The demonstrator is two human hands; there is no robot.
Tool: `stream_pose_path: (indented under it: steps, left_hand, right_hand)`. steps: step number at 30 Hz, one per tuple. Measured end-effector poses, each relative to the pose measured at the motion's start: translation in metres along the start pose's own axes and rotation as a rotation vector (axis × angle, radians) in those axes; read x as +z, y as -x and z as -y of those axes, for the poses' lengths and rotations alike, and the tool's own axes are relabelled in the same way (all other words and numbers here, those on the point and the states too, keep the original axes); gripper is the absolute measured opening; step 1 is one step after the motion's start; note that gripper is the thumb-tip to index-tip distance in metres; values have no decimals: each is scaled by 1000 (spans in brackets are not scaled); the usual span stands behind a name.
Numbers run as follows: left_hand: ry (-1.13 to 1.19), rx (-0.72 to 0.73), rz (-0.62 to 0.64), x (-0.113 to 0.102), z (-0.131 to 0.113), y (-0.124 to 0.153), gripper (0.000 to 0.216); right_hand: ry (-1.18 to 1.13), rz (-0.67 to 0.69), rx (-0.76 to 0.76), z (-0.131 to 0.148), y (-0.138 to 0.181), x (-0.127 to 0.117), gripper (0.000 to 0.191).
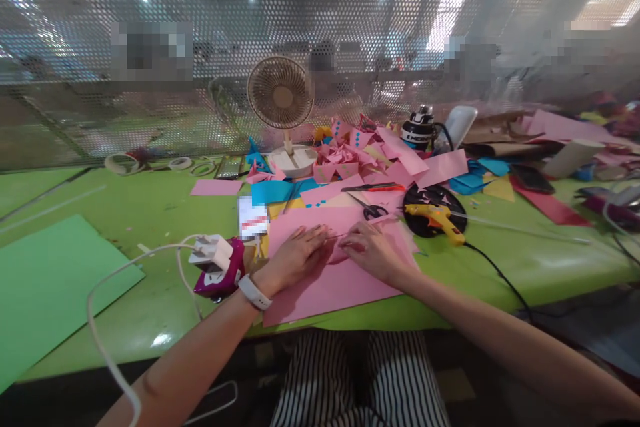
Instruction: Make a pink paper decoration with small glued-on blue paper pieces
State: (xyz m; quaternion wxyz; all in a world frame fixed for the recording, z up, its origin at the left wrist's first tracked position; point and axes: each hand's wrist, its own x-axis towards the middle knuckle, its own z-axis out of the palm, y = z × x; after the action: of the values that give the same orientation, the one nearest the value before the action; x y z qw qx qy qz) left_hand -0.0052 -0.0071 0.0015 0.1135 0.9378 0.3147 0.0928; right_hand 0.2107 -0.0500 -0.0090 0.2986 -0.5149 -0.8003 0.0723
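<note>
Both hands rest on a large pink paper sheet (330, 287) lying on the green table (150, 213). My left hand (295, 255), with a white wristband, lies flat with fingers stretched toward the middle. My right hand (373, 250) presses down beside it, fingers extended. Between the fingertips sits a small folded pink piece (337, 243); both hands touch it. Neither hand is wrapped around anything.
Scissors (370, 208) and a yellow glue gun (437, 219) on a black disc lie just beyond the hands. A small desk fan (283, 103), a heap of pink and blue paper scraps (360, 153), a white charger on a purple object (217, 267), a green sheet (45, 280) and tape rolls (123, 163) surround them.
</note>
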Motion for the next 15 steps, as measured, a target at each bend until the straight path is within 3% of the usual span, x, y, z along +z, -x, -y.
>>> stream_pose_path:
  steps: [7,10,15]
  left_hand:
    - [-6,11,21,-2,-1,0,42]
    - [-23,19,34,-2,-1,-1,42]
    - [-89,39,-5,-5,-2,0,41]
  right_hand:
    - [248,56,-183,16,16,-7,27]
    - [338,23,-181,17,18,-3,40]
    - [390,-9,-169,16,18,1,42]
